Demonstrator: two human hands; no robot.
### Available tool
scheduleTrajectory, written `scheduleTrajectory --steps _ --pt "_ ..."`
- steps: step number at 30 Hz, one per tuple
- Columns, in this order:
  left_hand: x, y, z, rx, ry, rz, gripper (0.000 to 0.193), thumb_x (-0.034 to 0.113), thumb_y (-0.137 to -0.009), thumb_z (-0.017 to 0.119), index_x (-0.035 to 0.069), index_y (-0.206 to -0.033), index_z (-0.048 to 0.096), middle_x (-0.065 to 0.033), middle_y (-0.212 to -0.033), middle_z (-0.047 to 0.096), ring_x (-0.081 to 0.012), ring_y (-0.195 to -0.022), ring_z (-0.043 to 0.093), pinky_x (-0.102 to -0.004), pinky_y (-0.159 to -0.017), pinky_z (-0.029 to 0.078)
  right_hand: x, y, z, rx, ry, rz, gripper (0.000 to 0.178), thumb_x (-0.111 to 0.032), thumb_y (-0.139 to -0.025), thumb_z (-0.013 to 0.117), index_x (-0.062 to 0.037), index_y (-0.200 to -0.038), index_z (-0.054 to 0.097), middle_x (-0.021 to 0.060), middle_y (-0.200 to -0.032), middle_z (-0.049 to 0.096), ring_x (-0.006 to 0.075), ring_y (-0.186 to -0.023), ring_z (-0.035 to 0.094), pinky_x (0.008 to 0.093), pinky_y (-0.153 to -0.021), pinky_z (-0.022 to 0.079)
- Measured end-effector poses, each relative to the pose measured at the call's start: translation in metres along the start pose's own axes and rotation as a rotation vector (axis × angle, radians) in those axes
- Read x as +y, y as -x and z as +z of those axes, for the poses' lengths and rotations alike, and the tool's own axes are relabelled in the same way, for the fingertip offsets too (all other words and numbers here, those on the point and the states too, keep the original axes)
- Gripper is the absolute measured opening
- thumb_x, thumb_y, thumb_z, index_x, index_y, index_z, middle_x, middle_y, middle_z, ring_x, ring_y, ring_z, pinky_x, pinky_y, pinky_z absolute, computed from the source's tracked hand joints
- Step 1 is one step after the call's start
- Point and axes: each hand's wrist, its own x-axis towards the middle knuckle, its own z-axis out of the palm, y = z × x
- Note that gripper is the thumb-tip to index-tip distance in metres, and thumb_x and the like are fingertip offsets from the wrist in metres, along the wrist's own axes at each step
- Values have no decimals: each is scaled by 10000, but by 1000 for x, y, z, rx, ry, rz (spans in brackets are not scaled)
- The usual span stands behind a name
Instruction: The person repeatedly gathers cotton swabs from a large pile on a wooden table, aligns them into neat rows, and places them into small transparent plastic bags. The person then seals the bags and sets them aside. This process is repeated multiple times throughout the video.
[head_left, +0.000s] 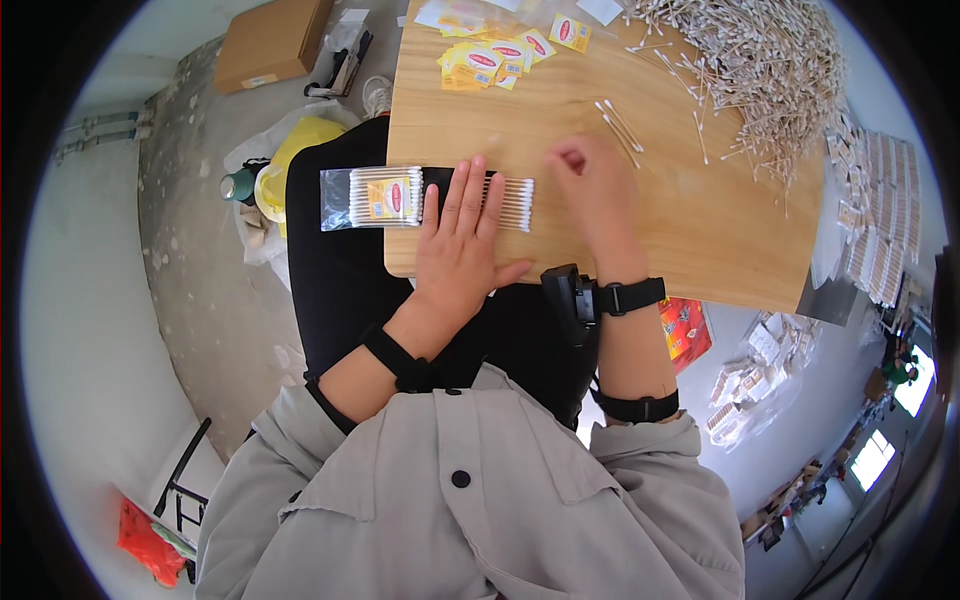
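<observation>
My left hand (455, 235) lies flat over a row of cotton swabs (517, 204) near the table's front left corner. Its fingers are stretched out, and the swabs' white tips show to the right of them. Something black shows between and beside these fingers. Just left of the hand is a clear bag of cotton swabs (351, 198) with a yellow and white label (391, 199), reaching past the table edge. My right hand (594, 185) hovers to the right, slightly blurred, its fingers curled closed. Whatever it may hold cannot be made out. Several loose swabs (620, 130) lie beyond it.
A large heap of cotton swabs (760, 75) covers the table's far right. Yellow and white labels (485, 62) are scattered at the far left of the wooden table (500, 120). Packed swabs (880, 210) stand beyond the right edge. A cardboard box (270, 45) rests on the floor.
</observation>
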Motion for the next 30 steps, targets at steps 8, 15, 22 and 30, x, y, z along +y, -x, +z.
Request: scheduleTrajectory --steps 8,15,22,30 --pt "2 -1 -2 -18 -66 -19 1119 545 -660 780 33 -1521 281 -193 -1601 220 -327 -1492 209 -466 -1197 185 -4 39 58 182 -1075 -55 440 -240 -1058 371 52 -1387 376 175 -1404 420 270 -1312 434 395 -1131 323" --pt "-10 -3 -3 -51 -185 -6 1086 583 -694 725 38 -1522 282 -190 -1606 212 -312 -1503 180 -458 -1211 140 -20 39 83 232 -1093 -122 483 -287 -1075 294 49 -1417 348 170 -1458 380 272 -1390 350 407 -1196 231" --pt "-12 3 -9 -75 -194 -49 1134 658 -682 702 56 -1536 262 -168 -1610 215 -291 -1508 167 -503 -1207 100 -30 39 59 361 -496 -106 379 -112 -980 438 35 -1330 459 184 -1300 467 326 -1276 433 411 -1099 323" --pt "-13 1 -5 -47 -236 -24 1122 679 -682 681 46 -1524 293 -170 -1609 216 -289 -1505 177 -501 -1207 95 -26 20 75 482 249 -327 464 -14 -833 553 28 -1291 488 184 -1224 483 387 -1265 416 525 -1094 317"
